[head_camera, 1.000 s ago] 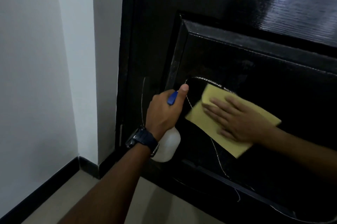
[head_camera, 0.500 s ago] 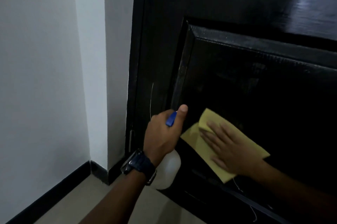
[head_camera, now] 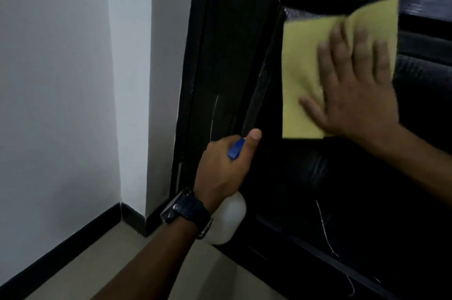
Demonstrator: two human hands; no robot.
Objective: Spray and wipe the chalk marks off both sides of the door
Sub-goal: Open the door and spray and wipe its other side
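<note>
Under my flat right hand (head_camera: 359,94) I see a matt yellow cloth (head_camera: 305,74) on the glossy, wood-grained black door (head_camera: 367,189), while my left hand (head_camera: 223,170) grips a smooth white plastic spray bottle (head_camera: 228,221) with a shiny blue trigger, a dark matt-strapped watch (head_camera: 187,209) just behind it.
</note>
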